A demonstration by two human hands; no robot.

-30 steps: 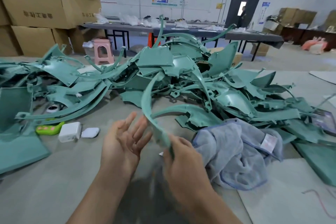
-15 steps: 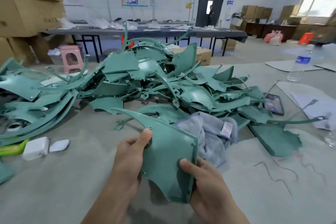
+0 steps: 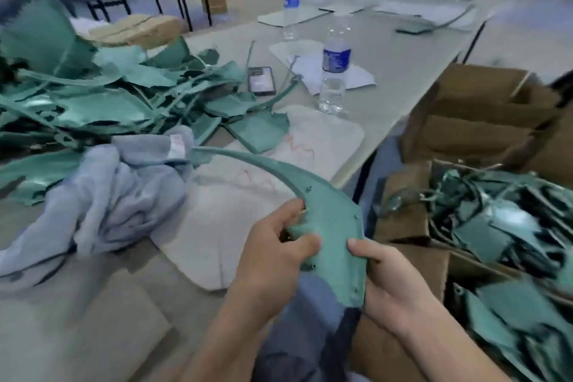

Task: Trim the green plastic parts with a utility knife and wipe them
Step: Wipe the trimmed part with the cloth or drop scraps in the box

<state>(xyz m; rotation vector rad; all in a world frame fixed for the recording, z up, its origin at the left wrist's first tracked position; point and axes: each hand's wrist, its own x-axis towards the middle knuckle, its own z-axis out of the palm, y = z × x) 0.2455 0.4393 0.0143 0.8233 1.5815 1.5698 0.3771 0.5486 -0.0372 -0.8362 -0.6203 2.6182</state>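
Grey table: left hand, right hand grip green part; tapered tip points far-left.

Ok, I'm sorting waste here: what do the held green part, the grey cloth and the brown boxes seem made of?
Green part: likely moulded plastic, matte, thin curved sheet with small holes. Grey cloth: soft fabric, perhaps microfibre, crumpled in folds, sewn label. Brown boxes: cardboard, dull, folded flaps.

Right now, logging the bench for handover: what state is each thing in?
Green part: held in both hands.
Left hand: grips its left edge.
Right hand: grips its right edge.
Cloth: crumpled on the table.
Near water bottle: upright.
Phone: flat, screen up.
Cardboard box: open, holding green parts.
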